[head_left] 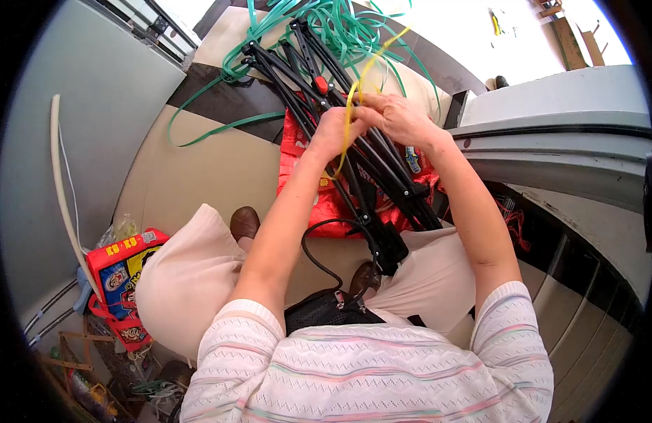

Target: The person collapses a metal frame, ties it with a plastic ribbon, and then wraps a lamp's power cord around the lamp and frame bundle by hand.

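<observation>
Both hands meet above a folded bundle of black metal tubes (382, 166) with a red catch, which leans between my knees. A thin yellow plastic strap (348, 113) runs up past my fingers, its loose end rising to the upper right. My left hand (333, 132) is closed, its fingertips at the strap. My right hand (400, 118) pinches the strap beside it, fingers bent. Part of the strap shows lower down near the tubes. Beneath the bundle lies a red printed bag (297, 176).
Tangled green strapping (340, 32) spreads over the floor beyond the bundle. A red printed bag (121, 275) stands at left by a grey panel (79, 127) and a pale stick (60, 162). A white ledge (551, 106) borders the right side.
</observation>
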